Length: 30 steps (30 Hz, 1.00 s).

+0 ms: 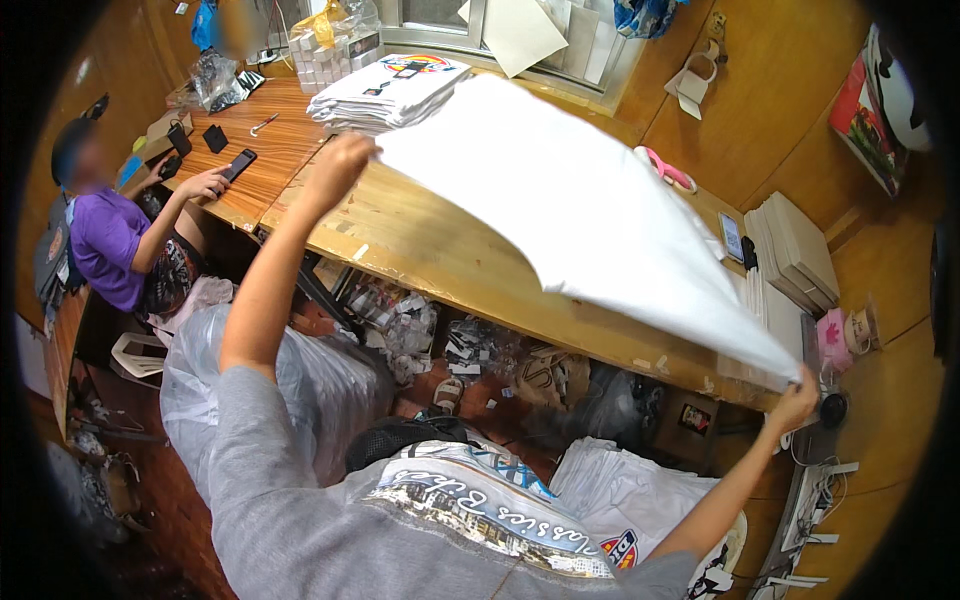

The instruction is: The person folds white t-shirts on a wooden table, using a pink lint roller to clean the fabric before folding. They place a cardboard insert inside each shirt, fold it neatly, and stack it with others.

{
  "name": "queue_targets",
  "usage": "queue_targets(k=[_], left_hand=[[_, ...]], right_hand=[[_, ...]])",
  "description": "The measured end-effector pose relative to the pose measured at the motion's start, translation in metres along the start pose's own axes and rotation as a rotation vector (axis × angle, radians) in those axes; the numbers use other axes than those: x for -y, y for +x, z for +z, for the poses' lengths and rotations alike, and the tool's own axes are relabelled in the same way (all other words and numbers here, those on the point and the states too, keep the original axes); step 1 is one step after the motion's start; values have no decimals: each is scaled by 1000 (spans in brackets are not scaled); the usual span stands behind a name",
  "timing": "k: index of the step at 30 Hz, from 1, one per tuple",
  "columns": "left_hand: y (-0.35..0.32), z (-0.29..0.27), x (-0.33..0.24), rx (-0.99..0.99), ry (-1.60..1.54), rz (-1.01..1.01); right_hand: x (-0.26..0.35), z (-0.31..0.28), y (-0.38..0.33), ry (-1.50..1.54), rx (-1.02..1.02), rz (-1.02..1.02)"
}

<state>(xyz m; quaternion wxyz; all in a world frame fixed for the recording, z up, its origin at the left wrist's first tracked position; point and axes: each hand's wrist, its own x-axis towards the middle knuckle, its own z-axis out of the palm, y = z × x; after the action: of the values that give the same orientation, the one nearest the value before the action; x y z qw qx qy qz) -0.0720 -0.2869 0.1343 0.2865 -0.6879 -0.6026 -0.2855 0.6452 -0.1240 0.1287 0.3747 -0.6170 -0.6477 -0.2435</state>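
Observation:
A plain white T-shirt [560,190] is stretched wide above the wooden table, blurred a little by motion. My left hand [343,168] is closed on its left corner, close to a stack of folded white T-shirts [385,95] with a colourful print on top. At the far right end, my right hand [793,402] pinches the opposite corner, beyond the table's front edge. Between the two hands the cloth hangs in a slanting sheet, covering much of the tabletop. More white T-shirts [640,500] lie in a pile below, at my right side.
Pink-handled scissors [668,170], a phone [731,237] and stacked pale boards [790,250] are on the table [400,215]. A co-worker in purple [105,235] sits at the left, touching a phone [240,163]. A large plastic-wrapped bundle [330,400] stands by my left arm; bags lie under the table.

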Motion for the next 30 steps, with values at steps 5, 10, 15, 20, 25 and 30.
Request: queue_targets(k=[5,10,15,20,25,30], left_hand=[[-85,51,-24,392,-31,-21],[-113,48,-48,523,-11,-80],[-107,46,-45,755,-209,-349],[-65,102,-11,428,-271,-654],[-70,179,36,345,-48,-777],[-42,212,14,376,-40,-695]], right_hand=[[1,37,-92,-363,318,-9],[-9,44,-108,-481,663,58],[40,50,-90,-332,667,21],[95,117,-90,366,647,-93],[151,152,-114,57,716,-172],[154,149,-118,7,711,-131]])
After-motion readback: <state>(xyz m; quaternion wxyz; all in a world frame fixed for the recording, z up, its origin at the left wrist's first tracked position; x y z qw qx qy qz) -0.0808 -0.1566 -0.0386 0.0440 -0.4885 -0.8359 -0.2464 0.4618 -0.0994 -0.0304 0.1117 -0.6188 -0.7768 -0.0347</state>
